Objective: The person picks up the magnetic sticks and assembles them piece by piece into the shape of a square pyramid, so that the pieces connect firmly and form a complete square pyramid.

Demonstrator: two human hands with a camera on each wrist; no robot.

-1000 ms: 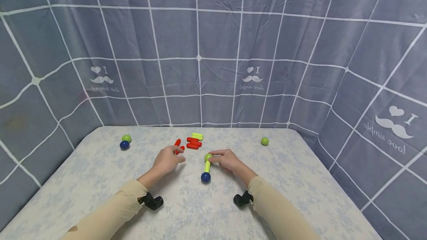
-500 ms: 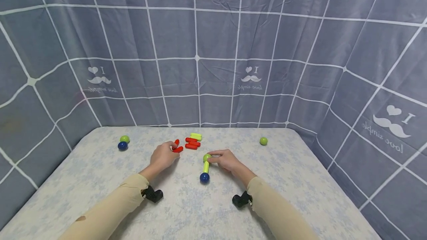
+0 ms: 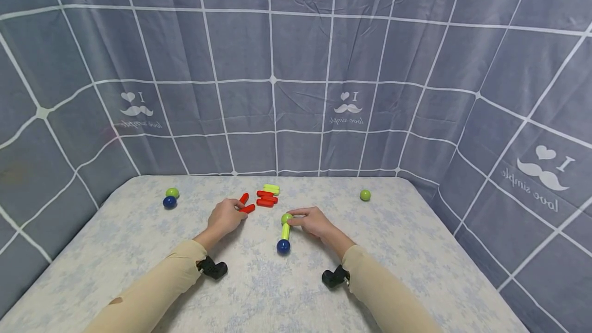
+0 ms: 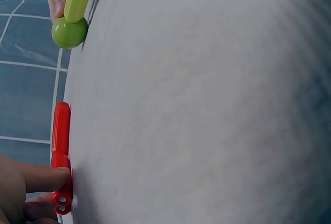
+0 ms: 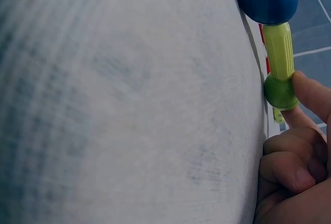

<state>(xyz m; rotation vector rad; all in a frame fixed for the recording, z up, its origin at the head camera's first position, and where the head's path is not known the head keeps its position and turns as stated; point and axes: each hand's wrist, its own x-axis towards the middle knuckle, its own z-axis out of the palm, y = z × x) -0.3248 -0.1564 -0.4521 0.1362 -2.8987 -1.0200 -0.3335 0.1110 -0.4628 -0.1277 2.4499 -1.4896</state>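
In the head view my left hand [image 3: 225, 217] pinches the nearer red rod [image 3: 248, 208], its fingers partly hidden; a second red rod [image 3: 244, 198] lies just beyond. The left wrist view shows a fingertip on the red plastic and silver discs at the rod ends. My right hand [image 3: 313, 221] grips a green ball [image 3: 286, 218] between thumb and finger. That ball joins a yellow-green rod [image 5: 279, 50], whose other end meets a dark blue ball [image 3: 283, 246]. This joined piece lies on the table, blue ball towards me.
Several red rods [image 3: 265, 203] and yellow-green rods [image 3: 271, 187] lie together beyond the hands. At the left are a loose green ball [image 3: 172, 192] and blue ball [image 3: 169, 202]; another green ball [image 3: 365, 195] sits at the right. A grey curtain [image 3: 296, 91] stands behind the table.
My left hand has shifted slightly left and drawn its fingers and thumb in on the nearer red rod. The right hand keeps its hold on the green ball.
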